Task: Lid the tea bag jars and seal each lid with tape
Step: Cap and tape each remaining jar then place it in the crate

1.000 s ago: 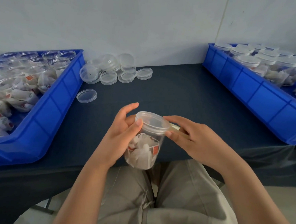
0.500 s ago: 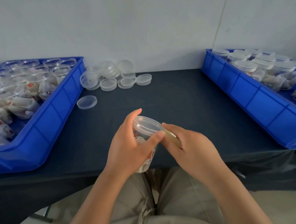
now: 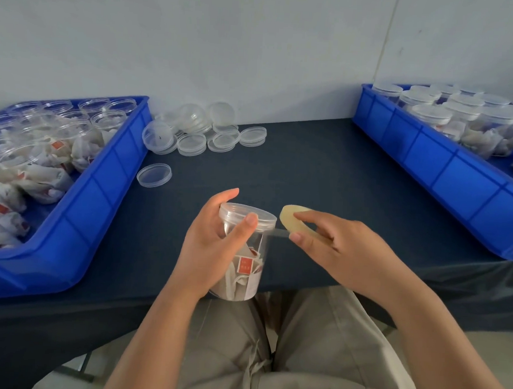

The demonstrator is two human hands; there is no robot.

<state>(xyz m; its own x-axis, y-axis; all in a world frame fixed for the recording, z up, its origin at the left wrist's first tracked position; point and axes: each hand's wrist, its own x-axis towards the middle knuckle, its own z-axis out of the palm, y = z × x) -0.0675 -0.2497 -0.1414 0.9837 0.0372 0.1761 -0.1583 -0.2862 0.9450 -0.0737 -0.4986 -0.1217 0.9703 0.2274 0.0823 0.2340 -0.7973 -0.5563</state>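
Plastic jar [image 3: 243,253] of tea bags, lid [image 3: 245,216] already on, held above the near edge of the table [image 3: 310,173]. Grip: left hand [image 3: 214,245] wraps the jar, thumb up at the lid rim; right hand [image 3: 330,245] pinches a tape roll [image 3: 289,218]. A short strip [image 3: 278,232] runs from roll to the lid's side, so sealing looks just begun. Over in the left bin [image 3: 101,192], many open jars [image 3: 107,118] wait unlidded. Over in the right bin [image 3: 429,161] stand lidded jars [image 3: 432,114]; tape on them too small to tell. Spare lids [image 3: 193,134] heaped by the wall. Much of the batch appears left.
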